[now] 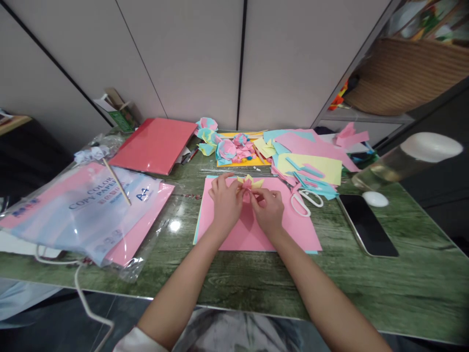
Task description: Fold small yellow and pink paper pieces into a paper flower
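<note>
Between my two hands is a small paper flower (247, 183), yellow on the outside with pink at its centre. My left hand (226, 199) pinches it from the left, and my right hand (269, 208) pinches it from the right with thumb and fingertips. Both hands are over a pink paper sheet (242, 237), with bluish sheet edges showing under it. White-handled scissors (302, 201) lie just right of the sheet, their blades partly among paper scraps. The flower's underside is hidden by my fingers.
Finished paper flowers (226, 149) and coloured scraps (311, 166) lie behind the sheet. A phone (366, 222) and a lidded clear bottle (403, 159) stand right. At left are a copy paper bag (106, 210), a wooden stick (117, 182) and a red folder (156, 144).
</note>
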Tool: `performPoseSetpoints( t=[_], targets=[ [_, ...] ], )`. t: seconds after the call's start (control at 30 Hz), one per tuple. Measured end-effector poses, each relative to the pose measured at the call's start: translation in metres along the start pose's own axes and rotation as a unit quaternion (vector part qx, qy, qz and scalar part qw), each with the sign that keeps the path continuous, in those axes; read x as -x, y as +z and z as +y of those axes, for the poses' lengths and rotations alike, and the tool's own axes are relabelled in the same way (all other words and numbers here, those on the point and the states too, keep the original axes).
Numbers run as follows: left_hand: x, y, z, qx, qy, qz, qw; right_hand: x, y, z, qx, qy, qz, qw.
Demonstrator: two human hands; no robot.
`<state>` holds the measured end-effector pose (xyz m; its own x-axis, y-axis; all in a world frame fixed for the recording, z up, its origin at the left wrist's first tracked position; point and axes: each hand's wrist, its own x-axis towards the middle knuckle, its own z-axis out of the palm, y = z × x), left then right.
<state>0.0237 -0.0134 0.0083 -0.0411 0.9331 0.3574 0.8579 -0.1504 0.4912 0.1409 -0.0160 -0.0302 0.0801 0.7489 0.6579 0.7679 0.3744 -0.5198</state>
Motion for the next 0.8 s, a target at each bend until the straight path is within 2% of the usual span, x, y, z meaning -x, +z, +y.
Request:
performPoseSetpoints(
  t=[0.3, 0.6, 0.8],
  targets=[
    [-0.003, 0.001, -0.005, 0.008, 0.010, 0.008, 1.000, 0.000, 0.001, 0.001, -0.015, -0.003, -0.002, 1.000],
    [-0.013, -0.015, -0.017, -0.015, 0.073, -0.051, 0.996, 0.000, 0.000, 0.003, -0.028, -0.030, -0.060, 0.997],
    [-0.015, -0.021, -0.019, -0.007, 0.103, -0.074, 0.992, 0.001, -0.002, 0.000, -0.042, -0.027, -0.068, 0.996]
  ],
)
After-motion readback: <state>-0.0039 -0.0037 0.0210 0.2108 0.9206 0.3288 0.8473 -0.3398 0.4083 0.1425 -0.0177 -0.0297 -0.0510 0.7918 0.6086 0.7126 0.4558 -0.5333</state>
